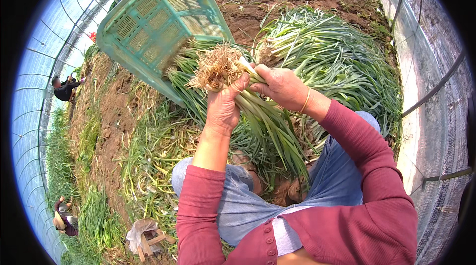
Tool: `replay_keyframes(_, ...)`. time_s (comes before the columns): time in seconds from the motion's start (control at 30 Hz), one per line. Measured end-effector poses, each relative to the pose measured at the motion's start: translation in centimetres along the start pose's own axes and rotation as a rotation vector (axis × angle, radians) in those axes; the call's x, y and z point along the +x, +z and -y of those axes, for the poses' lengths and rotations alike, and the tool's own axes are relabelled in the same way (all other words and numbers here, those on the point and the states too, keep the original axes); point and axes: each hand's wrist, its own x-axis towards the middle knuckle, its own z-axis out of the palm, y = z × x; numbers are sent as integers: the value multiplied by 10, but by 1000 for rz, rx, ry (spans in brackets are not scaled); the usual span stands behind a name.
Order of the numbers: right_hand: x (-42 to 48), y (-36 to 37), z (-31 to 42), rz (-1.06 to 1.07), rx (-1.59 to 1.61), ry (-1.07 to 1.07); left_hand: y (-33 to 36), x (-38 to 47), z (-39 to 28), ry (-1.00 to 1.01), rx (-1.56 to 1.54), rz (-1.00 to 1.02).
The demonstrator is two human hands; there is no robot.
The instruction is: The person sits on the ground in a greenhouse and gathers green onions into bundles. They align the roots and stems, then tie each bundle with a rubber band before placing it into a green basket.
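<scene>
My left hand [225, 107] is closed round a bunch of green onions [266, 125], just below its tangle of brown roots [219, 62]. The long leaves hang down to the right over my shoes. My right hand [277, 84], with a thin band at the wrist, grips a stalk at the bunch's upper right, close beside my left thumb. Behind the roots, more green onions [187, 67] lie at the mouth of a tilted green plastic crate [169, 23]. A large heap of green onions [334, 56] lies to the right, roots towards the middle.
Loose leaves and trimmings [148, 153] cover the soil at left. A small wooden stool [152, 240] with plastic film stands at lower left. Two people, one in black [65, 89] and one in a hat [67, 220], are near the far-left greenhouse wall. Plastic sheeting [416, 116] rises at right.
</scene>
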Motion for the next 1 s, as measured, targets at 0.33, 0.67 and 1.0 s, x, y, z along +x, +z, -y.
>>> replay_keyframes(0.33,0,-27,-9,124,332,-17,-3,5,-9,18,73,32)
replay_keyframes(0.67,-4,2,10,-92,67,-60,3,1,-11,148,226,-173)
replay_keyframes(1.0,4,-23,13,100,24,-24,-2,0,-20,161,310,-36)
